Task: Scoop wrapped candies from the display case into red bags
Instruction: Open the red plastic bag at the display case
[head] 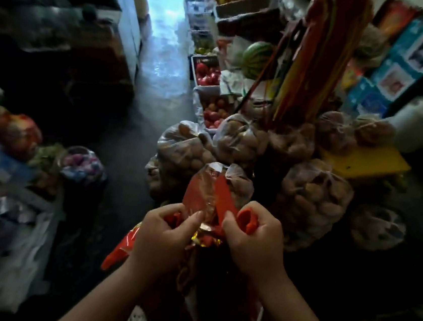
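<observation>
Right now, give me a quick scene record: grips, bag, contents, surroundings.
left grip: pinches the red bag's edge
right grip: curled round a red bag handle
red bag: held up between both grips, mouth upward
gold-wrapped candies: a few show between the grips
surroundings: clear bags of brown round goods just beyond; watermelon farther back

A dark floor (140,131) ran up the middle of the frame toward daylight at the top. Along its right edge stood crates of red fruit (207,74). Lower down, at centre right, clear bags of brown produce (185,147) lay heaped near a yellow board (368,161).
</observation>
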`<state>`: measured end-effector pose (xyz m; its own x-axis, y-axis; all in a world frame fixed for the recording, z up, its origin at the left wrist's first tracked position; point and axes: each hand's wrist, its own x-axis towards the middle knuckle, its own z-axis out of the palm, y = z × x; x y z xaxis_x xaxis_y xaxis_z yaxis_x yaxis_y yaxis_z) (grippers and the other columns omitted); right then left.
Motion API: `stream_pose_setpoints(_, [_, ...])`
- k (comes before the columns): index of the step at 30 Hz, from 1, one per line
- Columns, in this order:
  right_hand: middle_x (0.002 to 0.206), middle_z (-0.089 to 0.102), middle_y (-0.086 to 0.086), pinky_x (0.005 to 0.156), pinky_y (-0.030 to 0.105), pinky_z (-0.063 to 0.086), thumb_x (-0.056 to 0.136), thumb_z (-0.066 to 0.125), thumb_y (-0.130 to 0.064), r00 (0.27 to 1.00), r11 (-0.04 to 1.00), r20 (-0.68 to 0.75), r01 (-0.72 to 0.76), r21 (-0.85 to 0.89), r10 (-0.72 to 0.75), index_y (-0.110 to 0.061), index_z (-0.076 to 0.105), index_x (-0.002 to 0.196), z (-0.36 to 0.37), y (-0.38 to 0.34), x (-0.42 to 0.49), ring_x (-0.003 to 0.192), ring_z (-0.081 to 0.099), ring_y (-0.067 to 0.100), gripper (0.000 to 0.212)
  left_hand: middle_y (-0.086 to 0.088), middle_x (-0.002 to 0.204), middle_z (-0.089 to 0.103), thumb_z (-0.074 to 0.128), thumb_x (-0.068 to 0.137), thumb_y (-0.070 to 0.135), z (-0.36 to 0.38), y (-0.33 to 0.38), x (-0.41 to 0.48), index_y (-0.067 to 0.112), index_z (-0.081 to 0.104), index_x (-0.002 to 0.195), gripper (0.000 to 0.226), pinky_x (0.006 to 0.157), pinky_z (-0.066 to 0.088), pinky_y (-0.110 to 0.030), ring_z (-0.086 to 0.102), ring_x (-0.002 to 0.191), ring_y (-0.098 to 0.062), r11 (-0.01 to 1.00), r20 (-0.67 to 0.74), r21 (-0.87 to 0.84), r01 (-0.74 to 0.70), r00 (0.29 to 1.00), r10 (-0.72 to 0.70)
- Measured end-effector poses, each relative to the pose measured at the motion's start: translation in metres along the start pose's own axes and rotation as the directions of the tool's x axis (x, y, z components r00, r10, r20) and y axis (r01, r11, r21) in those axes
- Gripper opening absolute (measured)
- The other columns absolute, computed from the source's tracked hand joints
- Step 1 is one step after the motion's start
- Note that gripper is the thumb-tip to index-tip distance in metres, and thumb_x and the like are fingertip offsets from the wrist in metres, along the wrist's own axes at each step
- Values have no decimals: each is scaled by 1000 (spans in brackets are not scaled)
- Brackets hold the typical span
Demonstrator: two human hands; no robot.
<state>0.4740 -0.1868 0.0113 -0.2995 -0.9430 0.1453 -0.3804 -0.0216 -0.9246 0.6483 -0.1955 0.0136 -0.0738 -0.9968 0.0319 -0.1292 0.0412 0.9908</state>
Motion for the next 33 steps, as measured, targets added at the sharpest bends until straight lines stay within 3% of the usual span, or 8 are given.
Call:
stream_pose_setpoints(4, [49, 49, -8, 47, 21, 39, 79, 73, -30, 998, 1000, 51, 24, -9, -24, -16, 50, 60, 96, -29, 15, 44, 43, 5, 32, 9, 48, 49, 73, 90, 28, -86, -21, 29, 25, 52, 53, 42, 45, 36, -18, 45, 45, -2, 999, -77, -21, 29, 997, -30])
stream_pose_setpoints(7, [51, 51, -4, 50, 15, 38, 81, 77, -18, 996, 996, 52, 78, -34, -77, -14, 51, 58, 164, -54, 30, 46, 45, 4, 35, 12, 46, 45, 74, 90, 23, -145, -27, 57, 24, 50, 52, 45, 45, 34, -15, 42, 44, 0, 1000, -155, 7, 2, 988, -1])
stream_pose_setpoints(10, [60, 56, 0, 50, 9, 36, 80, 75, -23, 989, 988, 44, 144, -59, -142, -12, 53, 60, 214, -79, 47, 48, 47, 3, 31, 11, 46, 43, 74, 88, 26, -198, -27, 81, 15, 48, 55, 43, 46, 33, -17, 38, 45, -1, 997, -233, 58, -46, 971, 59])
stream_pose_setpoints(12, [51, 50, -2, 50, 9, 35, 79, 73, -25, 983, 982, 39, 180, -51, -178, -12, 53, 59, 246, -96, 59, 48, 45, 3, 30, 9, 46, 45, 74, 88, 23, -233, -26, 96, 11, 50, 58, 40, 47, 34, -18, 40, 45, -2, 992, -280, 111, -65, 955, 94])
stream_pose_setpoints(16, [51, 47, -10, 53, 10, 35, 81, 74, -18, 955, 957, 73, 290, -16, -288, -14, 50, 58, 296, -119, 91, 49, 45, 3, 33, 16, 49, 52, 74, 91, 13, -283, -25, 127, 25, 49, 53, 47, 46, 33, -12, 46, 44, -2, 960, -267, 250, -128, 944, 195])
stream_pose_setpoints(19, [51, 50, -7, 53, 11, 36, 80, 73, -25, 938, 939, 78, 342, -45, -338, -12, 54, 60, 330, -129, 118, 52, 48, 3, 30, 6, 53, 49, 76, 90, 15, -314, -29, 155, 19, 49, 55, 45, 47, 33, -17, 44, 47, -7, 947, -290, 295, -125, 933, 214])
stream_pose_setpoints(27, [49, 42, -8, 49, 9, 32, 81, 71, -28, 937, 947, 139, 322, 3, -319, -11, 48, 58, 416, -121, 204, 48, 42, 6, 37, 9, 49, 47, 74, 91, 15, -374, -61, 248, 26, 45, 55, 48, 45, 36, -22, 42, 44, -6, 958, -325, 282, -61, 933, 155])
stream_pose_setpoints(33, [48, 41, -8, 48, 13, 30, 79, 72, -26, 945, 964, 195, 260, 45, -264, -23, 40, 54, 490, -127, 302, 46, 38, 6, 41, -1, 48, 45, 75, 90, 16, -410, -80, 359, 11, 47, 55, 45, 44, 33, -18, 40, 43, -5, 966, -401, 256, 29, 913, 79])
